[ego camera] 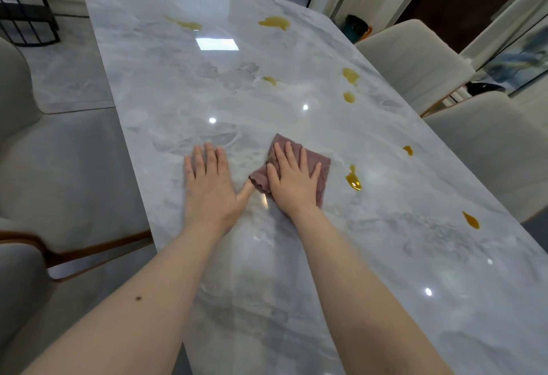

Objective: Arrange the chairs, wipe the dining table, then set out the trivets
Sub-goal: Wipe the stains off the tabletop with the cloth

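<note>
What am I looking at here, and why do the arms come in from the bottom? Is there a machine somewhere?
No machine: a person wears a camera on the head, so the single picture looks forward and down along their own two arms. The left hand lies flat on the bare marble dining table, fingers straight, holding nothing. The right hand presses flat on a folded mauve cloth, wiping. The yellow-amber marks are spills, such as the nearest one just right of the cloth; more lie along the right side and at the far end. Pale padded chairs stand around the table. No trivets are in view.
</note>
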`<state>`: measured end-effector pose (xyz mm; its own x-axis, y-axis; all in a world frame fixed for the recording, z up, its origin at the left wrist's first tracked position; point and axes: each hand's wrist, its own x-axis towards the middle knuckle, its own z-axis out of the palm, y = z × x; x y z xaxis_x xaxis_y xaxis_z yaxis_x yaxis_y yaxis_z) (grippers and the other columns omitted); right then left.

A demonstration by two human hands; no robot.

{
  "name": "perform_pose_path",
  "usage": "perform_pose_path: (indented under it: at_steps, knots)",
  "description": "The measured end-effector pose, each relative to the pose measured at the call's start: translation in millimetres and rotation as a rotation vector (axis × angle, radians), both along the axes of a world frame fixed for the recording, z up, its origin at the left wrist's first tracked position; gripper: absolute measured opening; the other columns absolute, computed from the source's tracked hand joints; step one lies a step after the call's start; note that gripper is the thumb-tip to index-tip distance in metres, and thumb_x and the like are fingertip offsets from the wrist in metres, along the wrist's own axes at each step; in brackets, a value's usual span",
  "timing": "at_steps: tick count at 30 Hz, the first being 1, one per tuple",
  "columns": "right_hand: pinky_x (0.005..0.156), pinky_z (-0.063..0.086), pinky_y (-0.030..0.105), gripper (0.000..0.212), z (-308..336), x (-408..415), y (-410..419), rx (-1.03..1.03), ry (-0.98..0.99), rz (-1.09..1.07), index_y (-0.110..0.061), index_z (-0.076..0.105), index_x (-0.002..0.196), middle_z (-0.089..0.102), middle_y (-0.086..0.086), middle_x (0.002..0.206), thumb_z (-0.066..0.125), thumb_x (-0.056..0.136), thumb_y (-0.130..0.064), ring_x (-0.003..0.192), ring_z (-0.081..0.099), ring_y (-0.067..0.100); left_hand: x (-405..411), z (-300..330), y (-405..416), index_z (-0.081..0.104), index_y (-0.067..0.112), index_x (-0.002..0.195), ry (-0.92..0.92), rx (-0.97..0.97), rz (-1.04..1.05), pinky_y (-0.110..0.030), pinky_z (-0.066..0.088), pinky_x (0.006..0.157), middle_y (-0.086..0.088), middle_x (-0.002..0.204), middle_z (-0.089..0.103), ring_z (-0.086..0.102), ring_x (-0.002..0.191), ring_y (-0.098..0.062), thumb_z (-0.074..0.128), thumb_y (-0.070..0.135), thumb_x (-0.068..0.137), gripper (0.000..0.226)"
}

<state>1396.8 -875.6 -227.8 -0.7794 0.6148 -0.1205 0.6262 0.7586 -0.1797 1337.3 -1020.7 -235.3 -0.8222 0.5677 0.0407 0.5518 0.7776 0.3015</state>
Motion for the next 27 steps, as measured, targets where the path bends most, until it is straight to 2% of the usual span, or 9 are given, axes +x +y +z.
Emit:
perform_pose_path:
  at_steps: [2,5,9,12,14,18,23,27]
  knots:
    - [0.116,-0.007,0.055,0.056,2,27,-13,0.007,0.014,0.075,-0.036,0.009,0.152,0.002,-0.012,0.161,0.023,0.099,-0.048,0.148,-0.005,0.017,-1,-1,0,0.016,0.003,0.150,0.006,0.017,0.006,-0.044,-0.004,0.119,-0.018,0.157,0.011,0.004,0.146,-0.033,0.010,0.060,0.083,0.088]
    - [0.118,-0.005,0.051,0.064,6,97,-19,0.018,0.004,0.145,-0.041,0.007,0.150,0.002,-0.017,0.160,0.007,0.088,-0.059,0.148,-0.007,0.013,-4,0,0,0.021,0.002,0.149,0.013,-0.008,0.027,-0.044,-0.001,0.118,-0.020,0.156,0.016,0.009,0.145,-0.035,0.029,0.045,0.095,0.070]
    - [0.118,-0.006,0.050,0.069,11,177,29,0.018,-0.031,-0.024,-0.045,0.004,0.149,-0.002,-0.020,0.158,0.003,0.083,-0.064,0.148,-0.009,0.013,13,10,20,0.033,-0.002,0.144,0.033,-0.005,0.003,-0.049,0.001,0.116,-0.025,0.151,0.027,0.022,0.141,-0.039,0.036,0.031,0.095,0.059]
    - [0.116,-0.007,0.055,0.062,9,179,64,-0.002,-0.034,-0.193,-0.041,0.006,0.151,-0.002,-0.016,0.160,0.021,0.094,-0.060,0.148,-0.008,0.018,49,16,56,0.038,0.002,0.142,-0.005,0.091,-0.132,-0.050,0.008,0.116,-0.023,0.149,0.033,0.028,0.140,-0.037,0.033,0.035,0.092,0.061]
    - [0.114,-0.008,0.059,0.062,6,161,84,0.000,-0.046,-0.319,-0.037,0.003,0.152,-0.005,-0.011,0.161,0.026,0.098,-0.054,0.148,-0.009,0.023,76,13,83,0.043,0.005,0.140,0.001,0.133,-0.212,-0.053,0.016,0.114,-0.020,0.147,0.038,0.033,0.138,-0.036,0.024,0.041,0.089,0.066]
    - [0.111,-0.010,0.064,0.063,5,114,122,-0.019,-0.046,-0.423,-0.031,0.001,0.153,-0.007,-0.005,0.161,0.022,0.098,-0.055,0.147,-0.011,0.029,103,0,110,0.031,0.012,0.147,-0.013,0.084,-0.185,-0.048,-0.002,0.116,-0.013,0.155,0.025,0.017,0.144,-0.033,0.000,0.043,0.084,0.077]
    - [0.113,-0.009,0.061,0.056,4,86,135,0.010,-0.026,-0.152,-0.037,0.006,0.152,-0.001,-0.010,0.161,0.024,0.100,-0.050,0.148,-0.008,0.024,103,-7,113,0.028,0.013,0.148,0.052,0.032,-0.161,-0.047,-0.004,0.116,-0.012,0.156,0.023,0.015,0.145,-0.032,0.001,0.039,0.087,0.071]
    - [0.116,-0.008,0.055,0.060,8,129,101,0.023,0.033,0.202,-0.043,0.008,0.150,0.004,-0.015,0.160,0.018,0.093,-0.057,0.148,-0.007,0.019,103,-6,115,0.036,0.011,0.145,0.060,-0.008,-0.162,-0.048,0.002,0.115,-0.014,0.153,0.031,0.024,0.142,-0.033,0.009,0.037,0.091,0.065]
